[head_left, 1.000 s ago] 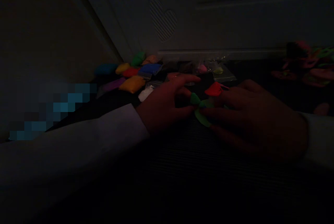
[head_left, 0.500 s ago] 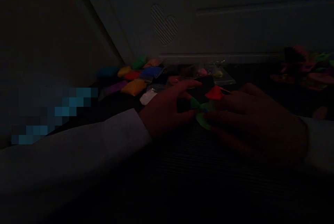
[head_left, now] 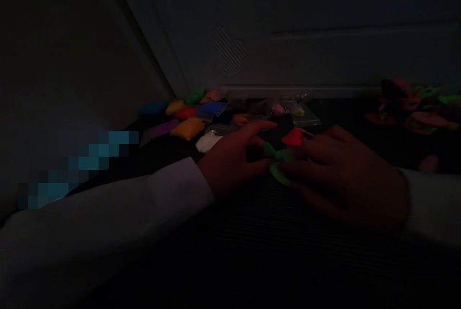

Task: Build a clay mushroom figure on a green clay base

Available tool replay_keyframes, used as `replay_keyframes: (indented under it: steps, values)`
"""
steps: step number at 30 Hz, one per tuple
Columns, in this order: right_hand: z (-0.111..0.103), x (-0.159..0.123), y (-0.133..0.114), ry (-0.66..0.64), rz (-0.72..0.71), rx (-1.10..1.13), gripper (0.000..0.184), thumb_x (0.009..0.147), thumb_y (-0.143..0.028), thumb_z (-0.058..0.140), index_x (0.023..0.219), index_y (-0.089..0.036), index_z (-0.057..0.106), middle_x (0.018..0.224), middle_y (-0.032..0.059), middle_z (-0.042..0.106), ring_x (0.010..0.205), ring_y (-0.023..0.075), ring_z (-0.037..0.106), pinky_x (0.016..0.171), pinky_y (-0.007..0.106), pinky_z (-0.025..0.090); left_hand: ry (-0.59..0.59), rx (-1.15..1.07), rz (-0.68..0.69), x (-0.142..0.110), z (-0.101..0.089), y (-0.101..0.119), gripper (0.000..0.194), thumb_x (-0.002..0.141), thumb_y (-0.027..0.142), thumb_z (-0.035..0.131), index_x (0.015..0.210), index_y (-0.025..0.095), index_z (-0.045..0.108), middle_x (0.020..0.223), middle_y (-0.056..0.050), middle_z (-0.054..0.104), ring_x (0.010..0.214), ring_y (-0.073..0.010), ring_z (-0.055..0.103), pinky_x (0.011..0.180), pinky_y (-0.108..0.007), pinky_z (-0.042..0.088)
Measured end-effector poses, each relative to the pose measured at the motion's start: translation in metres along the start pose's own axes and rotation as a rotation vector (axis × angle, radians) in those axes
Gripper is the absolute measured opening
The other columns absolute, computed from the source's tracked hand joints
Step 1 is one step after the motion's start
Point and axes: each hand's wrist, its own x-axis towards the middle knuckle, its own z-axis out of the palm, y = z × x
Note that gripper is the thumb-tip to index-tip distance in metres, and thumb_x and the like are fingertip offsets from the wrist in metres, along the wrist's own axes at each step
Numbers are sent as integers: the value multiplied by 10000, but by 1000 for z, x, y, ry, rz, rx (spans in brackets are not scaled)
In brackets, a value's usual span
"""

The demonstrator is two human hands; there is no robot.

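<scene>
The view is very dark. A green clay piece (head_left: 279, 174) lies low over the dark table, with a rounded part and a smaller lobe at its left end. My left hand (head_left: 236, 160) pinches that lobe between thumb and a bent finger, the index finger stretched out above. From the other side, my right hand (head_left: 345, 179) grips the rounded part with its fingertips, which cover much of it. A tiny blue spot shows beside those fingertips. Just behind them sits a red clay piece (head_left: 292, 137) with a thin pinkish strip running toward my right hand.
Clay packets stand at the back left, among them an orange packet (head_left: 188, 129), a blue packet (head_left: 212, 109) and a white packet (head_left: 208, 142). Colourful clay shapes (head_left: 425, 119) are heaped at the right. A pale panel with a heart relief (head_left: 230, 52) rises behind the table.
The whole view has shifted, so the background sits slightly lower. Both hands keep their hold on the green clay piece, with little visible finger movement.
</scene>
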Motion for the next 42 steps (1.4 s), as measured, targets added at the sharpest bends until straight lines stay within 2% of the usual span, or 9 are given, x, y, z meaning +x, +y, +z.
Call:
replay_keyframes:
  steps: [3, 9, 18, 26, 42]
  values:
    - [0, 0, -2, 5, 16, 14, 282, 826, -324, 416, 1043, -233, 570, 940, 51, 524, 850, 177, 463, 749, 355, 256, -8, -43, -27, -1, 1, -2, 536, 734, 220, 563, 1230, 203, 362, 948, -22, 623, 912, -145, 581, 842, -296, 415]
    - [0, 3, -4, -29, 54, 76, 282, 818, -307, 420, 1044, -216, 562, 935, 50, 519, 858, 166, 450, 749, 351, 235, 14, 2, -5, -3, 1, -3, 496, 736, 209, 554, 1203, 203, 386, 890, -3, 646, 871, -143, 586, 841, -318, 415]
    - [6, 4, -4, 8, 55, 48, 290, 791, -328, 444, 1021, -211, 576, 919, 63, 527, 855, 155, 455, 732, 335, 223, 26, 0, 11, -1, 2, -4, 485, 737, 232, 558, 1189, 213, 384, 887, -21, 640, 833, -156, 596, 803, -336, 455]
    - [6, 4, -2, 2, 56, 36, 302, 797, -345, 432, 1028, -209, 572, 941, 64, 521, 883, 163, 454, 738, 338, 228, 6, -20, 5, 0, 0, -5, 496, 734, 215, 556, 1196, 228, 375, 887, -27, 637, 908, -177, 585, 888, -387, 410]
    - [10, 4, -2, 13, 71, 42, 304, 801, -364, 422, 1034, -223, 556, 981, 53, 520, 885, 170, 459, 729, 335, 236, 19, -25, -33, 2, 4, -8, 522, 722, 215, 560, 1208, 189, 373, 855, -19, 634, 872, -164, 591, 850, -338, 430]
